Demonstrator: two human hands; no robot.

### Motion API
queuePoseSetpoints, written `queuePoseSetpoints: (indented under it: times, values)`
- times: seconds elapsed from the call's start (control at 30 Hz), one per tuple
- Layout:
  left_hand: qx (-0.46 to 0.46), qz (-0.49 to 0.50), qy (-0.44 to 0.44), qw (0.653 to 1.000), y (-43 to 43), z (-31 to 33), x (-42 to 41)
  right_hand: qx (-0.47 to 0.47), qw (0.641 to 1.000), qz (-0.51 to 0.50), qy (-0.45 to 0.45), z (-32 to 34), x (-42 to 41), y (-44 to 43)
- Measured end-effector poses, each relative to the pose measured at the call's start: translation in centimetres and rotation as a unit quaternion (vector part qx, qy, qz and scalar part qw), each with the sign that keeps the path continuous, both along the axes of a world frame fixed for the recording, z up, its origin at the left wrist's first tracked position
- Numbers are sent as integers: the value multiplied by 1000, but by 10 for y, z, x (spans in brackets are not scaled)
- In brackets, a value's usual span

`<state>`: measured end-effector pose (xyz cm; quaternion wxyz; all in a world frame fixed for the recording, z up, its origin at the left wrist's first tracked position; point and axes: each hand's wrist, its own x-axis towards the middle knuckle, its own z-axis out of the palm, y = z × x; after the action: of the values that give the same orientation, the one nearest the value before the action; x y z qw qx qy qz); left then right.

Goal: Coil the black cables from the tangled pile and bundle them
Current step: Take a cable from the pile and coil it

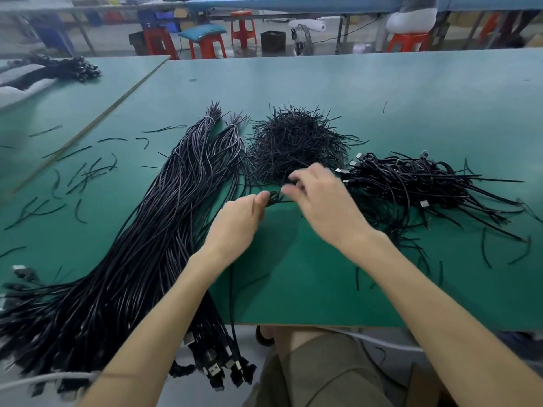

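head view: black cable point(276, 197) between left fingers point(260, 201)

Green counter point(293, 274): long straight black cables point(152, 236) left, heap of short black ties point(293, 142) centre, coiled cables point(411, 183) right, loose ties point(76, 177) scattered far left.

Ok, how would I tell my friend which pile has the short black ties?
On the green table, three black piles lie side by side; the tie pile is the middle one. It is a round spiky heap of short bits, between long straight cables and coiled cables.
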<state>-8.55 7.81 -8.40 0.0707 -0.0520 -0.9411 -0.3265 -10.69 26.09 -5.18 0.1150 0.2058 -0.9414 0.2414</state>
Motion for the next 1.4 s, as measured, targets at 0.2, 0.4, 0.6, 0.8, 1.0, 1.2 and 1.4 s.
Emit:
queuePoseSetpoints:
  times: [0.2,0.4,0.6,0.8,1.0,1.2,1.4]
  values:
    - [-156,4,38,987,17,-10,9,22,984,-167,-61,13,-55,-1]
    - [-176,5,47,983,17,-10,13,4,982,-179,-52,5,-58,-10]
    - [-193,29,44,980,17,-15,8,-88,981,-154,-83,9,-49,-4]
    - [-180,31,46,982,19,-15,8,-115,976,-156,-99,13,-47,-12]
    - [-157,38,53,986,16,-17,9,-144,971,-177,-68,16,-33,-8]
    - [-10,77,34,996,12,-18,4,-297,953,-59,10,8,29,-14]
    - [146,75,15,986,6,-21,-1,-408,896,-122,-128,-32,51,-33]
